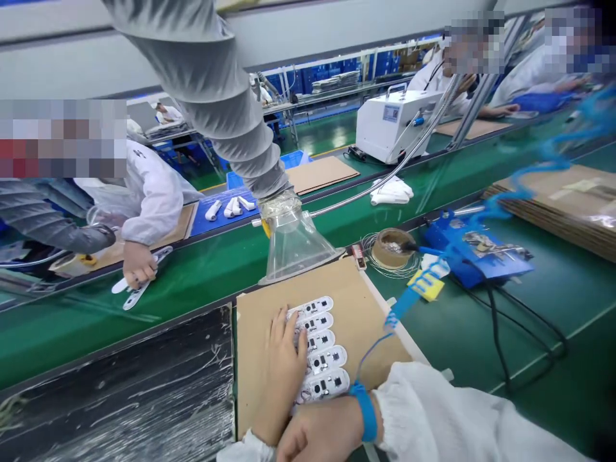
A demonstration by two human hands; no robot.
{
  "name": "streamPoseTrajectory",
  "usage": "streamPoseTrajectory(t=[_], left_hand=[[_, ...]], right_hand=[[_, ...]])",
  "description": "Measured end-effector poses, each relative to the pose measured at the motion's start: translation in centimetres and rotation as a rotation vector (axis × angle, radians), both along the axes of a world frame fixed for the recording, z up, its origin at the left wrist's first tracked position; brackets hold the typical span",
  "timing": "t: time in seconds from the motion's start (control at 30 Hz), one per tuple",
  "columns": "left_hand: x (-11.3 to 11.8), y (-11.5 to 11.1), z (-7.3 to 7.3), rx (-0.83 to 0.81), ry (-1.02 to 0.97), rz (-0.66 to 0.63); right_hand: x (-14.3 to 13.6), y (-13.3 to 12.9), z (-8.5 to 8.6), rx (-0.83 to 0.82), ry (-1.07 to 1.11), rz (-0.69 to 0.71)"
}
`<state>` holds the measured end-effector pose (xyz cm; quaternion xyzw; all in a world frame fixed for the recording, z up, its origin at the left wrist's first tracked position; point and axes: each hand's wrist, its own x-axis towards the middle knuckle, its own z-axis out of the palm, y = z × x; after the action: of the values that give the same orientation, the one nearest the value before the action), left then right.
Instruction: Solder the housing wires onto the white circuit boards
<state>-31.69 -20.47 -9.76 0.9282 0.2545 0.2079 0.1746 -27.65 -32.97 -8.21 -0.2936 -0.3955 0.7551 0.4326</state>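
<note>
Several white oval casings with small dark parts lie side by side in a column on a brown cardboard sheet. My left hand rests over the left ends of the upper casings, its fingers slightly apart and holding nothing visible. My right hand is at the bottom of the view, just below the lowest casing, with a blue strap round its wrist. Its fingers are curled and partly cut off by the frame edge; whether they hold anything is hidden.
A clear fume hood hangs above the cardboard's far edge. Right of it are a wire spool, a blue stand and a coiled blue cord. Across the green belt, another person's hand holds white casings.
</note>
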Motion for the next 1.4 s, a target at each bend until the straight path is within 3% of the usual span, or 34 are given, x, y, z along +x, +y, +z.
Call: streamPoseTrajectory(t=[0.07, 0.17, 0.23, 0.3, 0.4, 0.53, 0.7, 0.77, 1.0, 1.17, 1.4], left_hand=[[-0.3, -1.2, -0.2, -0.008, -0.011, 0.006], [-0.6, -2.8, -0.3, -0.036, -0.016, 0.019], [-0.6, -3.6, -0.1, -0.064, -0.014, 0.021], [-0.7, -4.1, 0.2, -0.091, -0.014, 0.018], [-1.2, -4.2, 0.8, -0.139, -0.020, 0.014], [-2.8, -2.6, 1.6, -0.184, -0.006, -0.011], [-5.5, -0.2, 2.0, -0.145, 0.089, 0.140], [-6.3, 0.1, 1.8, -0.147, 0.100, 0.145], [-7.9, -0.6, 1.5, -0.152, 0.091, 0.114], [-9.0, 0.4, 1.3, -0.163, 0.119, 0.117], [-8.9, 0.7, 1.3, -0.049, 0.113, 0.132]], right_hand=[[2.8, -2.4, 2.2, 0.018, -0.014, -0.129], [7.6, -5.4, 4.4, 0.038, -0.327, -0.791], [10.3, -6.8, 4.7, 0.000, -0.448, -1.043], [12.1, -8.1, 4.2, -0.036, -0.601, -1.218], [13.5, -9.9, 3.0, -0.062, -0.802, -1.343], [14.4, -11.5, 1.3, -0.073, -0.931, -1.359], [14.9, -11.4, -0.4, -0.064, -0.946, -1.299], [14.8, -11.2, -0.7, -0.064, -0.947, -1.290], [14.5, -10.8, -0.5, -0.028, -0.939, -1.254], [14.1, -10.3, -0.4, 0.030, -0.949, -1.245], [13.9, -9.9, -0.3, 0.095, -0.968, -1.236]])
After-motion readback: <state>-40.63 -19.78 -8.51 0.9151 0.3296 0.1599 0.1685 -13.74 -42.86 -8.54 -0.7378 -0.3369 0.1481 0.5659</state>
